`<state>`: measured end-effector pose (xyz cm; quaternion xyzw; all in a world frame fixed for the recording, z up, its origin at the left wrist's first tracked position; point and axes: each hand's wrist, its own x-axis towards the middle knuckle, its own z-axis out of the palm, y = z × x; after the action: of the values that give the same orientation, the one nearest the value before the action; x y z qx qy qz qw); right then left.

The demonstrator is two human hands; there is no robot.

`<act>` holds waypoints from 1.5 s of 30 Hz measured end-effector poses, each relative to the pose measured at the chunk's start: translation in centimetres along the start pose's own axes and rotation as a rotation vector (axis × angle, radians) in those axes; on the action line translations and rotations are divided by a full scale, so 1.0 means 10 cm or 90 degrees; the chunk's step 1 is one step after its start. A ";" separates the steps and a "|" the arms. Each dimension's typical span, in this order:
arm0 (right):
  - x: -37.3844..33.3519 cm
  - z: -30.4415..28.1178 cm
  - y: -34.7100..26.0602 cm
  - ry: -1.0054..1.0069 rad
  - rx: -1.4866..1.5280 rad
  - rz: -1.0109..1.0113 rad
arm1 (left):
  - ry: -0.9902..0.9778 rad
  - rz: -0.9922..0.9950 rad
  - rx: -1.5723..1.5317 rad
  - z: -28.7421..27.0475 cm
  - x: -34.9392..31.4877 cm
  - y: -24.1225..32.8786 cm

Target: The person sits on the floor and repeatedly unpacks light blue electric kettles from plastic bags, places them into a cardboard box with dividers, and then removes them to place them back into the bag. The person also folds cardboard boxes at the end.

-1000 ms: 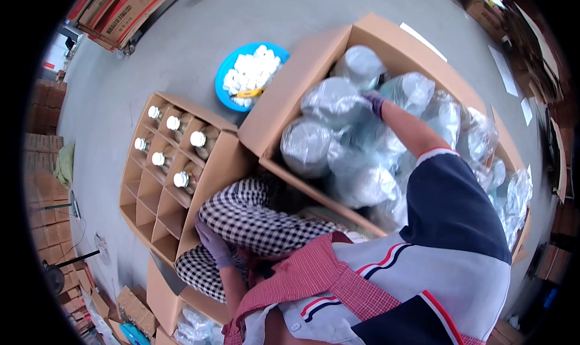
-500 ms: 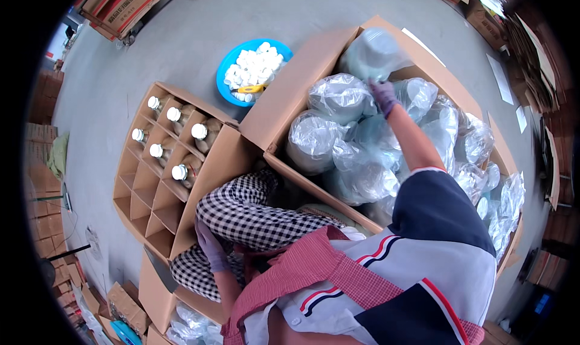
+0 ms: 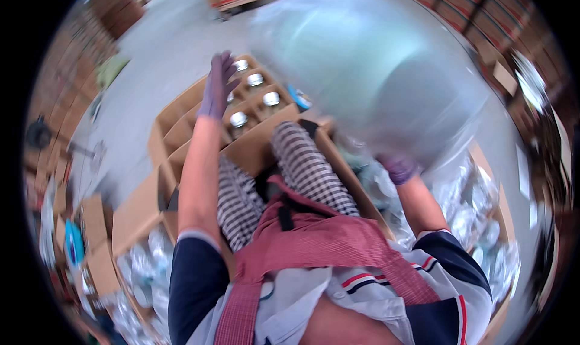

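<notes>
Right of the carton (image 3: pixel 257 145), right fingers (image 3: pixel 396 162) grip a slippery-looking bag (image 3: pixel 362 61), probably light, best cradled underneath; left fingers (image 3: pixel 219 66) spread, empty.

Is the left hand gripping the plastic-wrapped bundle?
No, the left hand is open and apart from the plastic-wrapped bundle, which the right hand grips.

Two gloved hands (image 3: pixel 219 88), one plastic bag (image 3: pixel 362 49), one divided carton (image 3: pixel 254 150) and five bottle caps (image 3: pixel 270 98) show.
</notes>
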<state>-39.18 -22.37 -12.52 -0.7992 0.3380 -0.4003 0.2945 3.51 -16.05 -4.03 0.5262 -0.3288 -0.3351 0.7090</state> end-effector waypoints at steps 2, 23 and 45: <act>0.08 0.44 -0.17 -0.241 0.179 0.077 | -0.030 -0.090 -0.254 -0.30 0.01 0.33; 1.74 2.64 -2.18 -0.298 0.146 -0.254 | 0.291 0.249 0.288 -1.59 -1.73 0.51; 2.44 3.23 -1.10 -0.183 0.152 -0.432 | 0.141 0.131 0.297 -1.09 -0.44 0.44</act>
<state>2.27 -28.28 -9.95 -0.8736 -0.0396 -0.3953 0.2810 10.54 -5.69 -2.76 0.6724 -0.3693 -0.1175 0.6306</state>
